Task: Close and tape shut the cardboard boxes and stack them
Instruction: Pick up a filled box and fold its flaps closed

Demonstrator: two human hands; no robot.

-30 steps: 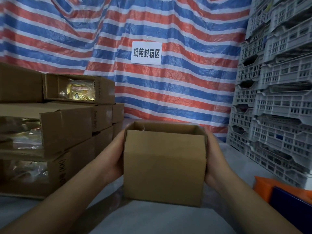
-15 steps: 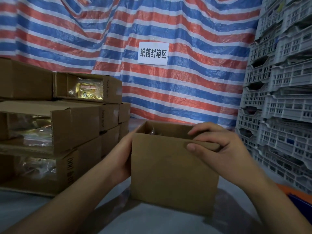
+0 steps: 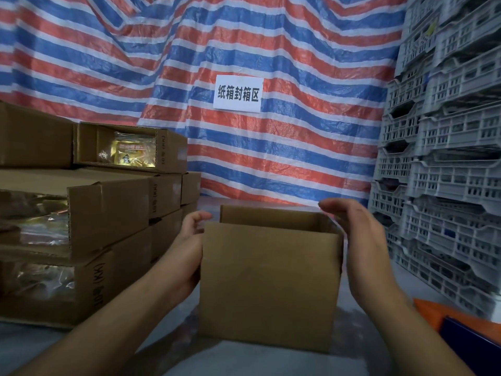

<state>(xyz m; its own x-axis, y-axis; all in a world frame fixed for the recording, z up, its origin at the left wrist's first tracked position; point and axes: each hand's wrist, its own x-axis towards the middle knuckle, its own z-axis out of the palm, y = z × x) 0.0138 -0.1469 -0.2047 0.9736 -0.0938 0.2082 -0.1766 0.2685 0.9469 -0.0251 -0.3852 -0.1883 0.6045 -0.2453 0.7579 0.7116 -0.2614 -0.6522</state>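
Now, head view: the open box (image 3: 269,283) stands on the grey counter (image 3: 244,362), front and centre; half a second back the right hand (image 3: 364,251) lay over the box's top right edge with fingers curled on a flap, and it has since lifted off; it hovers just right of the box, fingers straight and relaxed, grasping nothing. The left hand (image 3: 187,256) lies against the box's left wall, fingers loosely curled near the top corner; whether it grips an edge there or merely steadies the wall I cannot tell. The top still reads as open, far wall visible inside; judgement: flap folding is barely begun, taping and stacking not yet started.

Left of the box, a stack of cardboard boxes (image 3: 89,234), several open-sided with gold packets showing; behind the box, a striped tarp (image 3: 244,158) with a white sign (image 3: 238,94); right of it, grey crates (image 3: 447,158).

Hidden or unclear: the box's contents and flaps are masked by its near wall; no tape or dispenser is visible; an orange and blue object (image 3: 461,321) at lower right is cut off and unidentified.
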